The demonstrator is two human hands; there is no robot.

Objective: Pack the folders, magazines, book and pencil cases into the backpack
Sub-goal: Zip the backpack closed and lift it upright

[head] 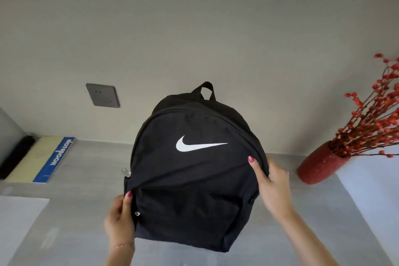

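**Backpack held upright in both hands, centre frame**

Backpack, black with a white swoosh on the front, fills the centre of the frame. It stands upright over the grey table; whether its base touches the surface cannot be told. Carry loop sticks up at the top. The main zip line curves over the upper front and looks closed. A metal zip pull hangs at the pack's left edge.

Left hand, lower left of centre: grips the pack's left side, thumb laid on the front fabric, fingers wrapped behind and out of sight.

Right hand, right of centre: grips the pack's right edge, thumb on the front panel, fingers curled round the side.

Left edge of frame: a blue-spined notebook lies flat on the table by the wall. Above it, a dark wall socket. Right edge: a red vase of red berry branches, well apart from the pack.
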